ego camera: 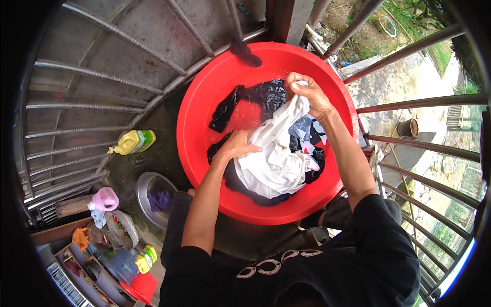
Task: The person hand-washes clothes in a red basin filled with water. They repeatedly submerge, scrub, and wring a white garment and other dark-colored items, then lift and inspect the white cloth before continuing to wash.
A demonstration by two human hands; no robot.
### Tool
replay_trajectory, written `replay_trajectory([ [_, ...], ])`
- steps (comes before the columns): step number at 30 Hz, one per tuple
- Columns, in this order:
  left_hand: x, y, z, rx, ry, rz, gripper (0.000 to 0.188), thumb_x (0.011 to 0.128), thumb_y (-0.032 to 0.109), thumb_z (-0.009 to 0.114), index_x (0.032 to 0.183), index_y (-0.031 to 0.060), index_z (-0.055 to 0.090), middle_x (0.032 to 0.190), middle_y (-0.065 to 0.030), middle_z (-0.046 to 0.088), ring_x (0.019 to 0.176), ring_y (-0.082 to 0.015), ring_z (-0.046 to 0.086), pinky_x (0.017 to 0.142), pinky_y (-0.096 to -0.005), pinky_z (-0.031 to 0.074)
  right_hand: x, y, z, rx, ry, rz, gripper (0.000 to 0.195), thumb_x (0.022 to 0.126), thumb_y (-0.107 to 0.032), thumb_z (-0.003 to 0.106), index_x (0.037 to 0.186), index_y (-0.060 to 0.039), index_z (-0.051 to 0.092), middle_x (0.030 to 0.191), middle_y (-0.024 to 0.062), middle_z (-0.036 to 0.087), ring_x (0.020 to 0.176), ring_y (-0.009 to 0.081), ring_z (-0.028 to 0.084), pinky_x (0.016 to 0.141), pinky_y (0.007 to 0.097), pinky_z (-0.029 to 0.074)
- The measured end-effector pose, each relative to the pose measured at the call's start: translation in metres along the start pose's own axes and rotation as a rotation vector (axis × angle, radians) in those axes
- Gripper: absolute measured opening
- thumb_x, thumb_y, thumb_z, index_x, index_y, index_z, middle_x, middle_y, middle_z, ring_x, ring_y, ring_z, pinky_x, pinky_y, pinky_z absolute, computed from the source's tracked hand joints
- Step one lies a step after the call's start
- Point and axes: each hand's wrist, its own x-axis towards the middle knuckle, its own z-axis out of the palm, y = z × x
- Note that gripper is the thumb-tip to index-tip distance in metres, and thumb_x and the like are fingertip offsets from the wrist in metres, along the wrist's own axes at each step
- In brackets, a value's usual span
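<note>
A large round red plastic tub (195,88) holds water and wet laundry. My right hand (310,96) grips a bunched end of a white cloth garment (264,165) and lifts it near the tub's far side. The garment's lower part lies heaped on the other clothes. At its left edge is my left hand (239,147), thumb spread over the fabric; whether the fingers pinch it is hidden. Dark wet clothes (264,94) lie around and under it, and a blue-grey patterned cloth (301,128) is beside it, below my right hand.
Left of the tub lie a yellow detergent bottle (134,142) and a metal basin (144,188) with purple cloth. A pink jug (105,199), another yellow bottle (146,259) and a shelf of household items stand lower left. Metal bars (422,101) enclose both sides.
</note>
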Motion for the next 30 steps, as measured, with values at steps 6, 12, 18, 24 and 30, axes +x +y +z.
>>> replay_trajectory([
  [6,-0.006,-0.012,-0.009,0.129,-0.081,-0.086,0.071,0.065,0.041,0.078,0.121,0.0029,0.057,0.106,-0.0206,0.064,0.098,-0.0314,0.063,0.086,-0.0373,0.047,-0.028,-0.035,-0.035,-0.527,-0.059,0.108,0.039,0.069,-0.031,0.081,0.094,-0.0042,0.066,0.085,0.0013,0.061,0.076,0.0118,0.057,0.070,0.0270,0.047],
  [12,-0.020,-0.025,-0.040,0.108,-0.069,-0.187,0.051,0.073,0.029,0.077,0.111,-0.0002,0.059,0.097,-0.0138,0.065,0.088,-0.0184,0.063,0.079,-0.0306,0.048,-0.028,0.003,-0.041,-1.394,-0.382,0.553,0.043,0.061,-0.033,0.081,0.095,-0.0096,0.071,0.076,0.0097,0.068,0.077,0.0267,0.065,0.073,0.0353,0.049],
  [18,-0.034,-0.064,-0.047,-0.529,0.228,-0.040,0.050,0.073,0.003,0.074,0.119,0.0045,0.057,0.100,-0.0064,0.062,0.094,-0.0115,0.059,0.080,-0.0259,0.048,-0.011,0.034,-0.054,-1.153,-0.309,0.350,0.022,0.071,-0.021,0.075,0.083,-0.0030,0.069,0.093,0.0077,0.063,0.085,0.0203,0.058,0.081,0.0298,0.044],
  [24,-0.016,-0.128,-0.037,-0.750,0.401,-0.189,0.031,0.079,0.019,0.073,0.102,-0.0005,0.066,0.095,-0.0043,0.065,0.090,-0.0129,0.060,0.084,-0.0273,0.044,0.042,0.111,-0.092,-0.558,0.159,0.515,0.027,0.072,-0.020,0.071,0.091,-0.0039,0.062,0.088,0.0060,0.064,0.081,0.0154,0.059,0.074,0.0278,0.046],
  [30,0.047,-0.204,0.011,-1.051,0.898,-0.347,0.037,0.079,0.028,0.073,0.102,0.0017,0.062,0.098,-0.0061,0.065,0.090,-0.0189,0.061,0.085,-0.0309,0.045,0.099,0.224,-0.043,-1.380,0.453,0.381,0.030,0.074,-0.023,0.069,0.094,-0.0017,0.060,0.088,0.0218,0.065,0.079,0.0337,0.064,0.072,0.0401,0.051],
])
